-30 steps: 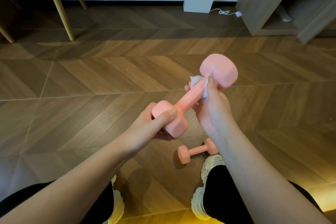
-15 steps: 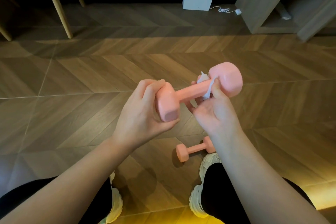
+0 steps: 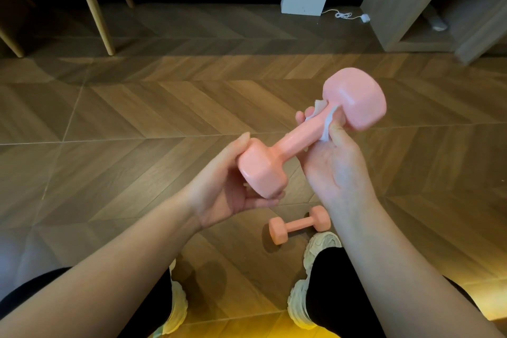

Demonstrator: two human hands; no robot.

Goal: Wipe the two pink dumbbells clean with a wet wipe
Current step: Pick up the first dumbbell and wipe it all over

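Wrapping the wet wipe (image 3: 326, 123) round the handle beside the far head, the right hand (image 3: 337, 173) is clasping the raised dumbbell (image 3: 290, 143), likely so the cloth is reaching every side. The left hand (image 3: 225, 189) is gripping the near head, steadying it. The second dumbbell (image 3: 299, 225) is lying on the floor (image 3: 137, 118), near the right shoe (image 3: 323, 241).

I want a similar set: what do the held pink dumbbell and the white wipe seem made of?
Held dumbbell: probably a smooth vinyl or plastic coating, semi-glossy, judging by soft highlights on its far head; core unseen. Wipe: thin, soft non-woven sheet, it seems, crumpled round the handle.
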